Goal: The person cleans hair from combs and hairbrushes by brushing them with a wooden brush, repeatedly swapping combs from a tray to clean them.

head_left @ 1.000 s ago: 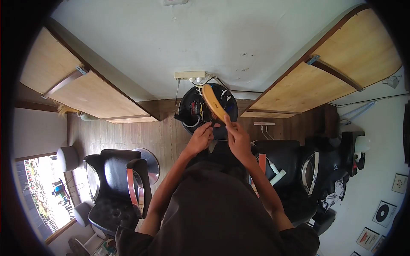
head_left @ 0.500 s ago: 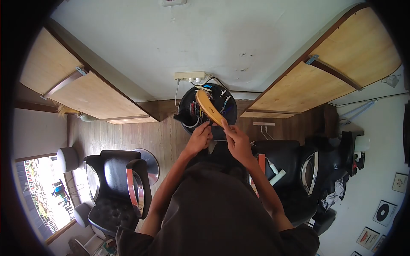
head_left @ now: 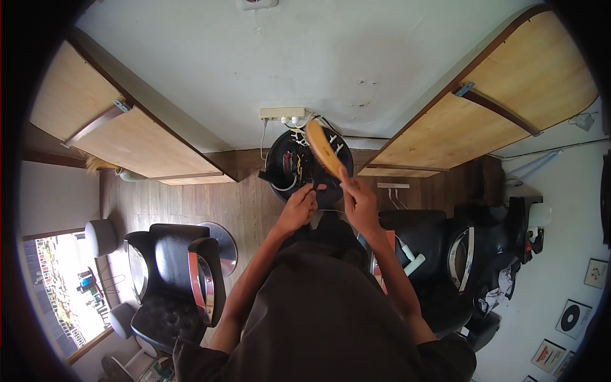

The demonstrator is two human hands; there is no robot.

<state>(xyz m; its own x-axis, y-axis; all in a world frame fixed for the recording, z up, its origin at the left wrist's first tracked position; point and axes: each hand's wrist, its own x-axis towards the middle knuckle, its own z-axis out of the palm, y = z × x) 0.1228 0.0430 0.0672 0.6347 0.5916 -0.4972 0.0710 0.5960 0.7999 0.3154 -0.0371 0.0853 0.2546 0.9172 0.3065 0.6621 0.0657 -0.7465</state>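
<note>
A curved wooden brush (head_left: 323,148) with dark bristles along its left edge is in my right hand (head_left: 361,205), which grips its lower end. The brush points up over a round black tray (head_left: 344,181). My left hand (head_left: 298,209) is closed at the tray's near edge, fingertips pinched together; what they hold, if anything, is too small to name. Light-coloured clips (head_left: 299,139), a yellow item (head_left: 299,167) and other small things lie in the tray. At its left side is a black object with a pale curved rim (head_left: 284,181).
A power strip (head_left: 282,114) with plugs and cords is on the wall behind the tray. Black salon chairs (head_left: 172,274) stand at both sides. A white hair dryer (head_left: 414,262) rests on the right chair. Wooden panels (head_left: 159,140) jut out left and right.
My right hand has moved the brush to the right and slightly upward, away from my left hand. The left hand has stayed almost in place.
</note>
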